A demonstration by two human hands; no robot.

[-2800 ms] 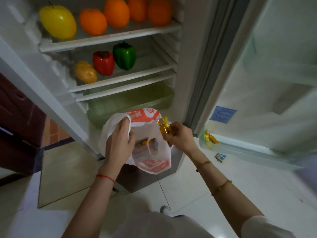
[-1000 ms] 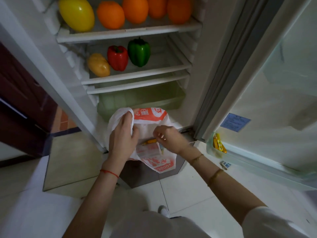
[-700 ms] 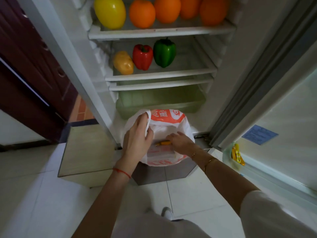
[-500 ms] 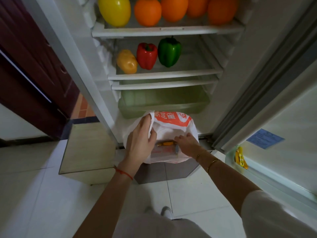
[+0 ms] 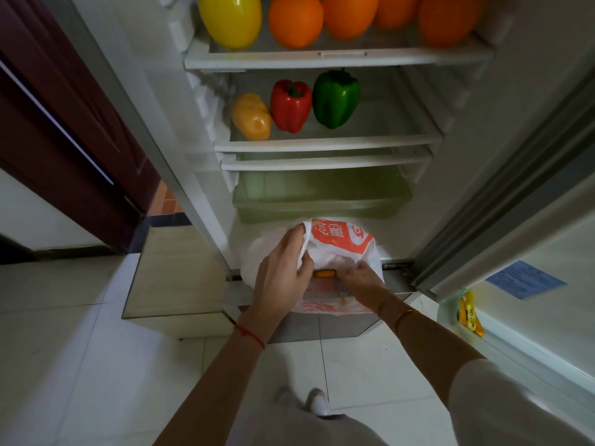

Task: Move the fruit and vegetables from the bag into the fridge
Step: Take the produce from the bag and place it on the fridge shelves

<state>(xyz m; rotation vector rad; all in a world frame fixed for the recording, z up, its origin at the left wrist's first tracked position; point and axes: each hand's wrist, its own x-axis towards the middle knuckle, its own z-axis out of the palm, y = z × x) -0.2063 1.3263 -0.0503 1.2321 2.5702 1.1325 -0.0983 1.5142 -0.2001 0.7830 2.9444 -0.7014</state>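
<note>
White bag hides right hand fingertips; left hand grips its rim.

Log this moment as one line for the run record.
stage: unpacking | left hand: grips rim of white and orange plastic bag | right hand: reaching inside bag, grasp hidden | open white fridge: peppers, oranges shelved

My left hand out front, fingers curled, gripping bag rim. My right hand angled down, fingertips inside bag mouth, grasp hidden.
</note>
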